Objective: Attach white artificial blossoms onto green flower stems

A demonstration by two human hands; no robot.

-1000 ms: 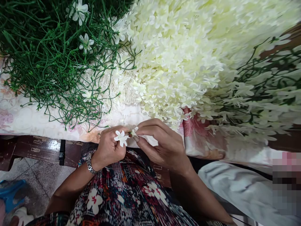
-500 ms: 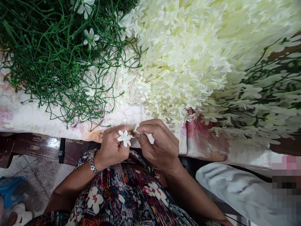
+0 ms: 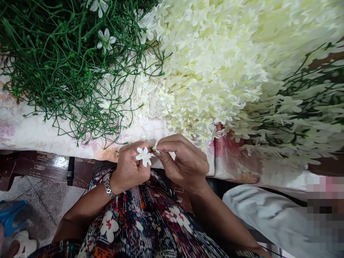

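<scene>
My left hand point(image 3: 132, 165) is closed in a fist around a green stem, which is mostly hidden. One white artificial flower point(image 3: 144, 156) sticks out over its fingers. My right hand point(image 3: 184, 161) pinches a second small white blossom point(image 3: 155, 147) between thumb and forefinger, right beside the left fingertips, where a bit of green stem shows. Both hands are at the near edge of the cloth-covered table point(image 3: 150, 127), above my lap.
A heap of green plastic stems point(image 3: 70, 64) lies at the left, over pale thin white pieces point(image 3: 142, 86). Loose cream-white blossoms point(image 3: 212, 71) are piled in the middle and right. Flowered stems point(image 3: 303, 111) lie far right. A person's grey-clad leg point(image 3: 263, 211) is beside me.
Both hands keep their grip, and the right hand's wrist has shifted slightly to the right. The whole view has moved a little.
</scene>
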